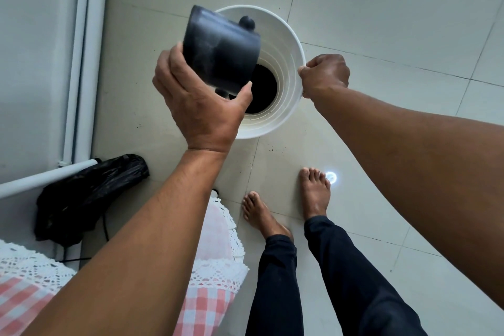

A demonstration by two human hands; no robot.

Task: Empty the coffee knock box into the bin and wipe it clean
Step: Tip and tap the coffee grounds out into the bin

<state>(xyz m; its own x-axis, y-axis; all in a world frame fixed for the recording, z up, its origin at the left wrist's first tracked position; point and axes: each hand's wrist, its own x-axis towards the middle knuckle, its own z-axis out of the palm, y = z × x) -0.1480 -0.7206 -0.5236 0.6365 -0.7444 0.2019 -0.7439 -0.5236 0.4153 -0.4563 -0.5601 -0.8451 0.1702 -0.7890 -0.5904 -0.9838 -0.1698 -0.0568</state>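
The knock box [221,49], a dark matte cylinder, is tipped mouth-down over the near-left side of the white bin [289,43], w/ its bar end poking out at the top edge. The left hand [201,109] wraps the box wall from below, thumb on one side and fingers on the other, closed firmly on it. It looks rigid and fairly light, prob plastic or rubber-coated; the dusty film on its side suggests a slightly slick surface, so a full wrap around the body seems the safest hold, not the rim. The right hand [323,75] is clenched on the bin's far-right rim, steadying it; the bin looks thin-walled and light, likely to slide or tip w/o that hold. Dark grounds [263,90] lie at the bin's bottom. The floor [381,8] is glossy pale tile w/ a few dark specks near the bin, prob slippery for bare feet [313,191]. A black bag [81,196] slumps by the wall at left; a checked, lace-edged cloth [215,275] covers the counter corner near the left forearm.
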